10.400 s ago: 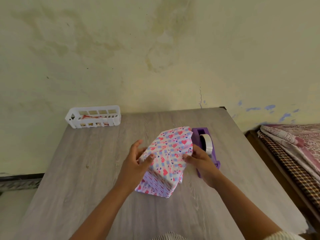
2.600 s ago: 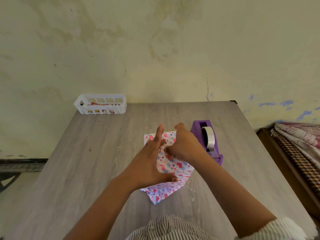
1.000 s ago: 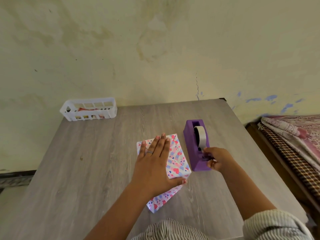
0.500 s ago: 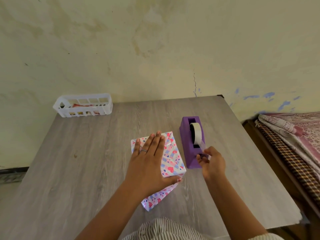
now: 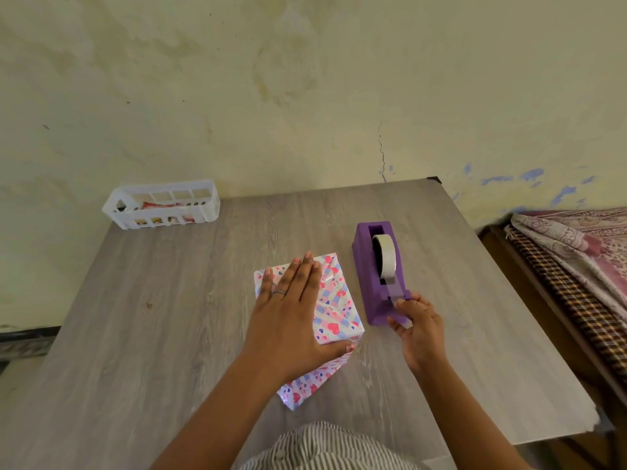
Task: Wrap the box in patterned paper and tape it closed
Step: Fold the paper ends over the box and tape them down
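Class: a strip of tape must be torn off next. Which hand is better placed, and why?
The right hand: its fingers already pinch the tape end at the purple dispenser. The left hand lies flat on the wrapped box, holding the paper down.

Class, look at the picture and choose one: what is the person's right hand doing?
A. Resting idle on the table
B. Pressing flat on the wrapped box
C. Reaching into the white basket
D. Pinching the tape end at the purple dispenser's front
D: the right hand pinches the tape end at the front of the purple dispenser, while the left hand lies flat on the wrapped box.
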